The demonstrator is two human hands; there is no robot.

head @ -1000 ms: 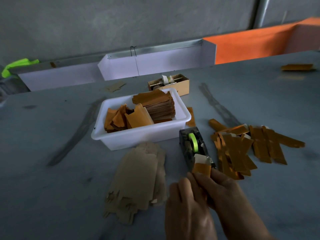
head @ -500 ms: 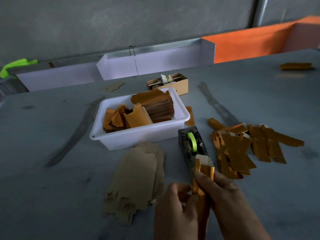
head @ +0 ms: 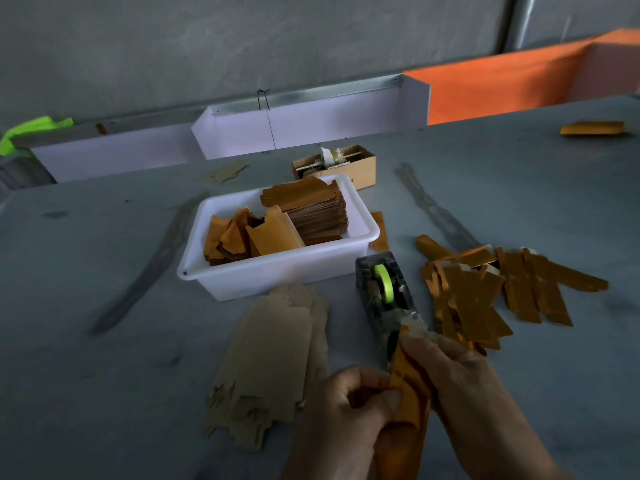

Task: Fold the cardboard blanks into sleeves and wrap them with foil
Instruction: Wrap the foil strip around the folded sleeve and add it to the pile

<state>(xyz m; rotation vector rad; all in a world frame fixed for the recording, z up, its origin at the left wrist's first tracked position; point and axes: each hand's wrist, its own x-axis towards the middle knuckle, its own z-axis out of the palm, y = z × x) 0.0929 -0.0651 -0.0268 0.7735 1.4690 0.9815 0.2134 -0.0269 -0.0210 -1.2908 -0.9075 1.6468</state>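
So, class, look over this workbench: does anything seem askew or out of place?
One gold foil piece lies alone at the far right of the grey table, well away from the scattered gold foil pile.

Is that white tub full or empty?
Partly full. The white tub holds a tall stack of orange sheets at its right and loose ones leaning at its left; bare wall shows at the near-right end.

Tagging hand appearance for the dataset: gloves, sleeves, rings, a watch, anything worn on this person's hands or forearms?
Nothing worn that shows. The left hand and right hand are both bare: no gloves, rings or tape on the fingers. The right forearm runs bare to the frame's bottom edge, no sleeve or watch. The left wrist is cut off by the frame, so cannot tell there.
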